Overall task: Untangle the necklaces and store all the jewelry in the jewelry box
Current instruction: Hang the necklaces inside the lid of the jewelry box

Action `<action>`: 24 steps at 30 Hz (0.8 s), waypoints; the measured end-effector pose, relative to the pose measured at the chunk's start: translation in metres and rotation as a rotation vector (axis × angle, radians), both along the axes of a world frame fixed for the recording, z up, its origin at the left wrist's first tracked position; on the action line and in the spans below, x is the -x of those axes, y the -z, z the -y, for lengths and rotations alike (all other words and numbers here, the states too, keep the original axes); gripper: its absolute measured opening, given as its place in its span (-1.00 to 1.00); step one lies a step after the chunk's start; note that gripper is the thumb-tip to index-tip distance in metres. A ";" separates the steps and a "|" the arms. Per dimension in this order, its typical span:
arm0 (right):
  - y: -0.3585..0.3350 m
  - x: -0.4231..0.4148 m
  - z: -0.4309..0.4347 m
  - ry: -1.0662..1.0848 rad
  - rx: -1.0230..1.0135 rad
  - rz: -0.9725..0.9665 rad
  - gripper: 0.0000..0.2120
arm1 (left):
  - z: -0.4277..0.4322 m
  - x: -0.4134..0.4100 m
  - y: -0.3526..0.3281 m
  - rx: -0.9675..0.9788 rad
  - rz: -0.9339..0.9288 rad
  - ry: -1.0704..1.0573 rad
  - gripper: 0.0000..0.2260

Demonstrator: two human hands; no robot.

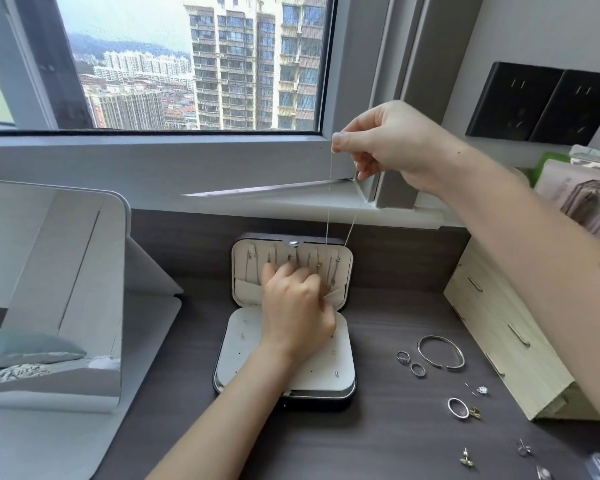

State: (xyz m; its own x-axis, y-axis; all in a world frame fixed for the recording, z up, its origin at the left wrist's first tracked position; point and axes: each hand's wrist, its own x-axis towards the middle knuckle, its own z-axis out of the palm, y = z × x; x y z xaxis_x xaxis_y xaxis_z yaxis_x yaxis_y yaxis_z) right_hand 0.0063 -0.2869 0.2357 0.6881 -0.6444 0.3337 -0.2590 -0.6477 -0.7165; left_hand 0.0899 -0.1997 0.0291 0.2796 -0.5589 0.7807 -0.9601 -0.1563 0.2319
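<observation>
Head view. One box [242,362] lies open in the middle of the dark desk [388,441], its lid [240,271] leaning back toward the window [187,64].

The right hand [388,143] is raised in front of the window frame. Its thumb and forefinger pinch one thin necklace [328,209]. Two strands of this necklace hang down from the hand to the right end of the lid, where they meet the hooks.

The left hand [295,306] rests on the lower part of the lid, above the white panel of the base, with its fingers curled. They hide whatever is under them, so I cannot tell whether the hand holds anything. About five hook tabs show along the top of the lid. Fine chains and small pendants hang from them, partly covered by the hand. A few tiny studs sit in the base panel.

More jewelry lies loose on the desk to the right of the box:
- One bangle [440,351].
- Three rings. Two are close together just left of the bangle, at [403,357] and [417,369]. The third [458,407] lies nearer the camera.
- About five small pieces that look like earrings. One is a sparkling stud [481,390].

One mirror [56,289] stands on the left. One pale wooden drawer unit [499,341] stands on the right. Two black sockets [513,102] are on the wall above it.
</observation>
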 end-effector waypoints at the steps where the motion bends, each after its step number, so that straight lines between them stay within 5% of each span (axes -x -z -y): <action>1: 0.001 0.002 -0.001 -0.001 0.003 -0.005 -0.81 | 0.000 0.000 0.000 -0.002 0.000 -0.004 -0.89; 18: 0.044 0.016 -0.013 -0.068 0.098 -0.236 -0.91 | 0.000 -0.001 0.000 -0.030 -0.008 -0.014 -0.95; 24: 0.038 0.006 -0.013 -0.027 0.176 -0.136 -0.91 | 0.000 -0.001 0.000 -0.031 -0.018 -0.008 -0.95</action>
State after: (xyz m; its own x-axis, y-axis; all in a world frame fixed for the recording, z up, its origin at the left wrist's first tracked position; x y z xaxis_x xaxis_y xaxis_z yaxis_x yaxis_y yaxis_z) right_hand 0.0005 -0.2744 0.1973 0.7505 -0.5653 0.3425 -0.3262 -0.7675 -0.5519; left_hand 0.0910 -0.2000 0.0289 0.2977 -0.5803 0.7580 -0.9546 -0.1709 0.2441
